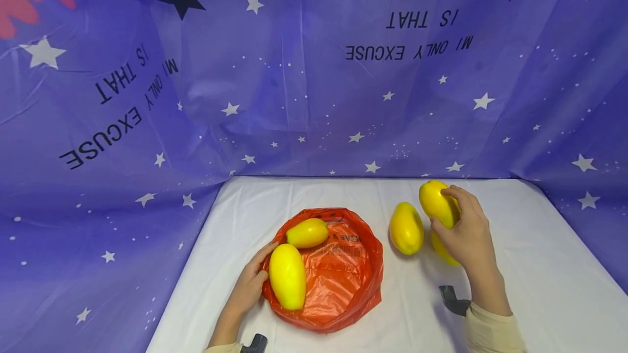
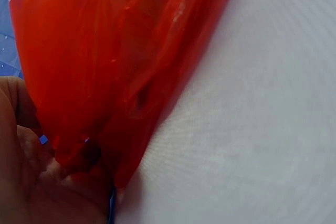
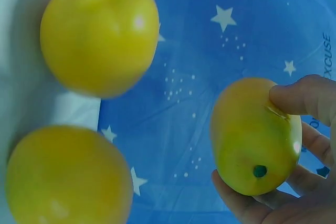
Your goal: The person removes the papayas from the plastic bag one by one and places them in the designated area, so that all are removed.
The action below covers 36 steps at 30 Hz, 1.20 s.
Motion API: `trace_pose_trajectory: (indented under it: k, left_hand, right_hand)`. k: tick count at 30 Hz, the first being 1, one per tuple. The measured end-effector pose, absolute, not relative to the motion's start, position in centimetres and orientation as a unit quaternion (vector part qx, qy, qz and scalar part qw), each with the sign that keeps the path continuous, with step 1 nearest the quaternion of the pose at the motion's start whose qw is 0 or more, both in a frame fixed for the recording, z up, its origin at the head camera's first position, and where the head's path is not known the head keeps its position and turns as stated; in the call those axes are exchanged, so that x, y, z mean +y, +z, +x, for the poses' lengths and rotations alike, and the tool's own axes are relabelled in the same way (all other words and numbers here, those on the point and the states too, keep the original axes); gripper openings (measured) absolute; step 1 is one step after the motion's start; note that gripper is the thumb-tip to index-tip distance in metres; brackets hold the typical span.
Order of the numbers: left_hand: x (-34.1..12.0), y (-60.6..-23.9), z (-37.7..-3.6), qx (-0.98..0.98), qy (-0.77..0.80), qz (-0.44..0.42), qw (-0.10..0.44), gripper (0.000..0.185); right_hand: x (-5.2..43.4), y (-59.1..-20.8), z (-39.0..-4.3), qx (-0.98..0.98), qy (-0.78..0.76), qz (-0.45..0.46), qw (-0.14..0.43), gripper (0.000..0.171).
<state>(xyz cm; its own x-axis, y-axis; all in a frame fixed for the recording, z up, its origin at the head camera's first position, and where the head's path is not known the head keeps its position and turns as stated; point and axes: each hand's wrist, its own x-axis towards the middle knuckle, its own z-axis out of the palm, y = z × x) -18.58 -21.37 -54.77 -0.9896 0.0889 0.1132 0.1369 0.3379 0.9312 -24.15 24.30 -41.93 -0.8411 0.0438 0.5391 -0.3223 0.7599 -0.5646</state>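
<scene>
Right hand (image 1: 468,236) has a yellow mango (image 1: 438,203) pinched between thumb and curled fingers, lifted just clear of the white tablecloth (image 1: 539,266); the right wrist view shows the thumb on its upper side and fingers cupped under it, with a small dark hole at the near end. Long axis of the held mango runs tilted, top end pointing up and away from the person. The key relation: the red plastic bag (image 1: 343,277) lies to the left of that hand, with one loose mango (image 1: 406,228) on the cloth between them — so a straight path leftward passes over or just beside it. Another mango (image 1: 443,249) sits mostly hidden under the right hand, only its lower edge showing. Left hand (image 1: 250,282) is at the bag's left rim, fingers curled into the plastic — the left wrist view shows red film bunched against the palm, so it grips the edge and holds the mouth spread. Two mangoes already in or on the bag: one (image 1: 287,275) upright-ish along the left rim touching near the left hand, a second (image 1: 307,232) lying crosswise behind it. Left hand is the nearer one to the bag; right is nearer to all the loose fruit. Purple star-print backdrop (image 1: 314,80) behind.
</scene>
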Motion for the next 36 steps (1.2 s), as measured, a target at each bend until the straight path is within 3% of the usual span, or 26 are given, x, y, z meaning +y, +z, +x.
trace_pose_trajectory:
  k: [16, 25, 36]
  left_hand:
    - [-21.4, -54.4, -18.5, -0.813, -0.579, -0.060, 0.009, 0.071]
    - [-21.3, -54.3, -18.4, -0.813, -0.579, -0.056, 0.008, 0.070]
    - [-21.3, -54.4, -18.4, -0.813, -0.579, -0.055, 0.010, 0.071]
  right_hand:
    - [28.4, -42.6, -24.4, -0.906, 0.329, 0.018, 0.268, 0.064]
    - [30.4, -44.2, -24.4, -0.922, 0.324, -0.040, 0.208, 0.065]
    - [33.3, -46.7, -24.0, -0.926, 0.318, -0.078, 0.186, 0.066]
